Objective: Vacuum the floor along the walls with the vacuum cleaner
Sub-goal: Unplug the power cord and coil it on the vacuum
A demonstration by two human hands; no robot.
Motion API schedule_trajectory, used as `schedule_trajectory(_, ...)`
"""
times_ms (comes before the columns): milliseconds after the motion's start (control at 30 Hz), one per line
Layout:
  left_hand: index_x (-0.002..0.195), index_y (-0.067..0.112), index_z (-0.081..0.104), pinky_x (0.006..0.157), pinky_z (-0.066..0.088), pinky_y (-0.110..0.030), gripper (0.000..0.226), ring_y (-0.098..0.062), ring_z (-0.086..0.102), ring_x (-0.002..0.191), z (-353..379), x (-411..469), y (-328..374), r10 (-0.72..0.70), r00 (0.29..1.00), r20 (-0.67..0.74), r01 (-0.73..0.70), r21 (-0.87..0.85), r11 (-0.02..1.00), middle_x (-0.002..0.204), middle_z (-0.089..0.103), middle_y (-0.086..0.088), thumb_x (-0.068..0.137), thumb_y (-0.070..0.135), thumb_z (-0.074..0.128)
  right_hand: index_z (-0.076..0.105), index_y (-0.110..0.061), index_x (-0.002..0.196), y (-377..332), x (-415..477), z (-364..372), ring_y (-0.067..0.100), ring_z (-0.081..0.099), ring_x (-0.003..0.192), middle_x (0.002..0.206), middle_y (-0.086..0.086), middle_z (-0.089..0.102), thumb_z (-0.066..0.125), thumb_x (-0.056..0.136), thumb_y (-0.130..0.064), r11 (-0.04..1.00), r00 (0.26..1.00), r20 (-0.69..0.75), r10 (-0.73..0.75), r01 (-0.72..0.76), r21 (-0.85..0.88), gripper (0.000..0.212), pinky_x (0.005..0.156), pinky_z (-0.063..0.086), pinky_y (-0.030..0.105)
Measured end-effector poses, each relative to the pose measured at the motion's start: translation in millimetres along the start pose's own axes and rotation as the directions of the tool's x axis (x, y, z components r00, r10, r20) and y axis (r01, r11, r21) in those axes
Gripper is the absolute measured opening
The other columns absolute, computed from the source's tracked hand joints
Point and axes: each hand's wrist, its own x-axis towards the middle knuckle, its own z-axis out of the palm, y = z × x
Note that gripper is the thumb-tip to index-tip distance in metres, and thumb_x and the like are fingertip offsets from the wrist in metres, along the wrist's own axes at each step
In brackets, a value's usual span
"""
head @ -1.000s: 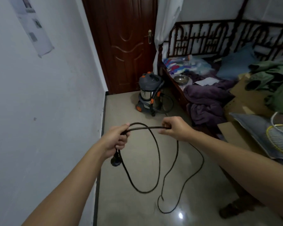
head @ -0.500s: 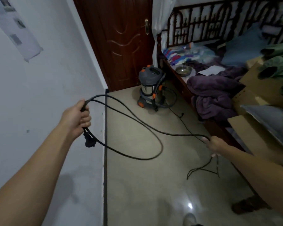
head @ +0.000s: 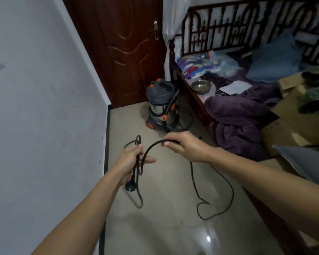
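Left hand, head view: fingers curled round gathered loops of thin black rubber power cord, with the round black plug dangling under the wrist. Right hand pinches the same cord where it arcs between the hands. Slack lies in a loose curl on the glossy beige floor. Squat grey-and-orange canister vacuum cleaner with a steel drum stands beyond both hands. Dark carved wooden door is behind the vacuum, lattice wooden bed frame to its right, matte white wall to its left.

Dark wooden door, metal bowl beside purple blanket
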Motion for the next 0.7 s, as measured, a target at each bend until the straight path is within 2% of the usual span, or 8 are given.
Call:
schedule_trajectory(100,0.078,0.014,0.044,0.047,0.043,-0.025,0.028,-0.018,0.042,0.038,10,17,10,-0.015,0.998,0.054,0.019,-0.073,0.997,0.044,0.042,-0.002,0.103,0.024,0.037,0.065,-0.009,0.091,32,20,-16,0.014,0.059,0.071,0.076,0.004,0.063,0.059,0.097,-0.030,0.999,0.990,-0.135,0.031,-0.032,-0.006,0.023,0.066,0.044,0.030)
schedule_trajectory(233,0.073,0.019,0.040,0.032,0.019,-0.017,0.030,-0.005,0.020,0.033,-3,40,43,0.016,1.000,0.008,-0.014,-0.163,0.987,0.042,0.028,0.008,0.102,0.025,0.037,0.059,-0.023,0.084,107,24,-17,0.023,0.062,0.082,0.081,0.001,0.064,0.065,0.091,-0.034,0.908,0.939,-0.184,0.291,-0.332,-0.257,0.015,0.068,0.045,0.033)
schedule_trajectory(300,0.072,0.020,0.037,0.032,0.012,-0.014,0.031,-0.003,0.018,0.030,-18,50,66,0.051,0.998,-0.034,-0.057,-0.238,0.970,0.040,0.025,0.009,0.103,0.024,0.034,0.064,-0.017,0.093,155,11,-13,0.028,0.064,0.094,0.095,0.008,0.069,0.060,0.093,-0.030,0.782,0.838,-0.228,0.497,-0.546,-0.300,0.013,0.072,0.046,0.033)
schedule_trajectory(400,0.070,0.021,0.034,0.035,0.008,-0.014,0.033,-0.002,0.016,0.028,-54,63,95,0.093,0.987,-0.130,-0.127,-0.282,0.951,0.037,0.023,0.010,0.102,0.023,0.030,0.063,-0.006,0.114,218,-33,-18,0.033,0.061,0.110,0.118,0.018,0.065,0.053,0.097,-0.027,0.538,0.588,-0.226,0.777,-0.806,-0.247,0.029,0.088,0.049,0.037)
schedule_trajectory(500,0.069,0.019,0.035,0.036,0.015,-0.017,0.034,-0.006,0.020,0.032,-86,75,111,0.165,0.976,-0.144,-0.176,-0.071,0.982,0.039,0.028,0.007,0.103,0.024,0.033,0.059,0.000,0.124,247,-61,-18,0.034,0.057,0.118,0.128,0.022,0.061,0.043,0.103,-0.038,0.393,0.425,-0.219,0.878,-0.902,-0.177,0.046,0.095,0.045,0.038)
schedule_trajectory(567,0.072,0.015,0.043,0.040,0.028,-0.021,0.033,-0.011,0.032,0.037,-93,86,111,0.201,0.976,-0.089,-0.183,0.172,0.968,0.046,0.043,0.000,0.103,0.025,0.036,0.064,-0.002,0.112,235,-47,-19,0.036,0.060,0.111,0.118,0.022,0.065,0.039,0.103,-0.043,0.428,0.439,-0.209,0.874,-0.898,-0.097,0.049,0.086,0.044,0.036)
schedule_trajectory(633,0.081,0.009,0.054,0.057,0.046,-0.030,0.030,-0.018,0.052,0.053,-93,101,107,0.216,0.975,-0.040,-0.190,0.346,0.919,0.065,0.061,-0.009,0.103,0.024,0.039,0.063,-0.012,0.091,207,-15,-27,0.033,0.064,0.101,0.104,0.016,0.070,0.039,0.102,-0.045,0.546,0.551,-0.201,0.810,-0.833,-0.084,0.043,0.081,0.044,0.035)
schedule_trajectory(700,0.087,0.004,0.062,0.080,0.049,-0.040,0.032,-0.027,0.060,0.077,-97,122,101,0.240,0.970,-0.036,-0.198,0.457,0.867,0.081,0.065,-0.013,0.102,0.024,0.042,0.058,-0.020,0.083,170,19,-35,0.029,0.063,0.096,0.095,0.009,0.068,0.043,0.101,-0.046,0.667,0.687,-0.166,0.708,-0.727,-0.162,0.035,0.080,0.046,0.036)
